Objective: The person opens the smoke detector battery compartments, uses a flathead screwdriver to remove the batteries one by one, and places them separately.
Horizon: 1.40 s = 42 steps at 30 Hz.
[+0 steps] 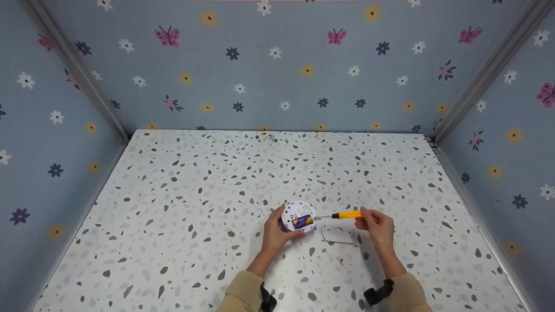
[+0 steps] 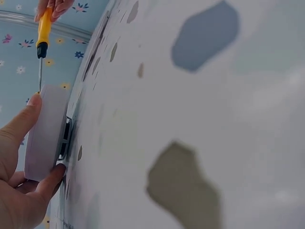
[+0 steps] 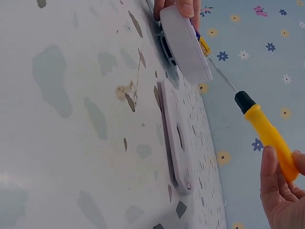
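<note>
My left hand (image 1: 277,234) grips a round white battery-powered device (image 1: 293,209) by its rim, thumb on one side and fingers on the other. Batteries (image 1: 303,221) with purple and yellow wrappers lie in its exposed compartment. In my right hand (image 1: 378,225) is a yellow-handled screwdriver (image 1: 349,214) with a black collar, pinched near the handle's end. Its thin metal shaft (image 3: 223,76) points left, and the tip meets the battery's end at the device's edge. A white cover plate (image 3: 177,138) lies on the table just right of the device.
The white speckled tabletop (image 1: 182,208) extends around both hands. Blue flowered panels (image 1: 277,65) enclose its back and sides, with grey metal posts (image 1: 82,73) at the corners. A black strap mount (image 1: 379,292) sits on each wrist.
</note>
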### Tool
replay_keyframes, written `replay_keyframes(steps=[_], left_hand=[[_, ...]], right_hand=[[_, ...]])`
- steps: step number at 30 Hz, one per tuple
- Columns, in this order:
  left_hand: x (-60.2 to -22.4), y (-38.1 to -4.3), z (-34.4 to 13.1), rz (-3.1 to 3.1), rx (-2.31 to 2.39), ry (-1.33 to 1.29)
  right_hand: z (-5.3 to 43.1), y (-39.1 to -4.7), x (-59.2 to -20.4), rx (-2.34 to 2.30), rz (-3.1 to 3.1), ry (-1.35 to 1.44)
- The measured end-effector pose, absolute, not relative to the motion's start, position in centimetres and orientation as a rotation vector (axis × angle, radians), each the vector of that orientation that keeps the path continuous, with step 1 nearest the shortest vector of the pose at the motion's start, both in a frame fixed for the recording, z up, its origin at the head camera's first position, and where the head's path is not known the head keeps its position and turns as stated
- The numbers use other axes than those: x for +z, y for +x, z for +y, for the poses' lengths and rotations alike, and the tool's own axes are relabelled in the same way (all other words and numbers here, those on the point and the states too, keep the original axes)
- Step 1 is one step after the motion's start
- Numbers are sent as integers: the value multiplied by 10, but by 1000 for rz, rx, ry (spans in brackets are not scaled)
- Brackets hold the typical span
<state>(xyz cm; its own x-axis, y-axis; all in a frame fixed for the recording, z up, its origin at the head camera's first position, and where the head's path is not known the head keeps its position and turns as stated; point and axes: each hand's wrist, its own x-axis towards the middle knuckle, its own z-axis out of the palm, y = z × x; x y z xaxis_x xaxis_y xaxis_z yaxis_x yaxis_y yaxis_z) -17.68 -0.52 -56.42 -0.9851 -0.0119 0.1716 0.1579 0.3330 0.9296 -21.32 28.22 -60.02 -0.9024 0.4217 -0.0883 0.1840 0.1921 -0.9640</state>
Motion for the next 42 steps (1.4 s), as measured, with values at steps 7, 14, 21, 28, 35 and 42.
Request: replay_keyframes(steps=[7, 14, 21, 28, 35, 42], left_hand=[[-562, -173, -4, -2461, -1715, -104], [-561, -169, -4, -2455, -1707, -95], [-561, -166, -5, -2428, -1749, -64], [-559, -163, -8, -2415, -1759, -32], [-560, -161, -12, -2378, -1795, -34], [-555, -158, -18, -2420, -1737, -11]], right_hand=[[283, -209, -599, 1812, -2229, -545], [283, -207, -599, 1825, -2197, -540], [284, -205, -598, 1842, -2173, -543], [284, -205, -597, 1851, -2165, -557], [285, -203, -595, 1878, -2130, -526], [285, -201, -596, 1851, -2164, -575]])
